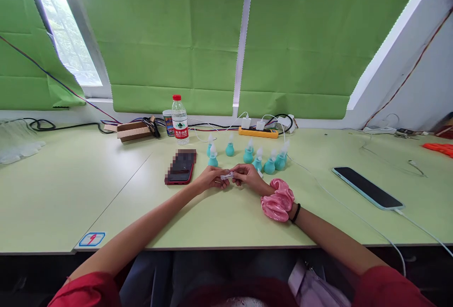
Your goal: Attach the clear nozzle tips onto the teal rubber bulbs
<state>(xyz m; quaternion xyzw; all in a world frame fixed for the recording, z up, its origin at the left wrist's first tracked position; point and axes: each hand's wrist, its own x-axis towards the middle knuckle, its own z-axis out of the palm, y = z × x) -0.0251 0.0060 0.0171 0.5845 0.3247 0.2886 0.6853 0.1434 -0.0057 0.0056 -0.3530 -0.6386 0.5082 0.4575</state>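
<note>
Between my two hands, just above the table, is a small clear plastic piece (227, 175), narrow and see-through; its exact kind is too small to make out. My left hand (211, 179) pinches its left end, while the fingers of my right hand (247, 174) close on its right end. Right behind my hands stand several teal squeeze bulbs with clear pointed tips, among them one bulb (213, 160) near my left hand and another bulb (269, 166) beyond my right hand. A pink scrunchie (278, 200) and a dark band circle my right wrist.
A dark phone with a red edge (181, 167) lies left of my hands. Farther back stand a water bottle (180, 123), an open cardboard box (134, 131) and a yellow power strip (258, 132). A charging phone (367, 187) lies right, its white cable trailing over the table edge.
</note>
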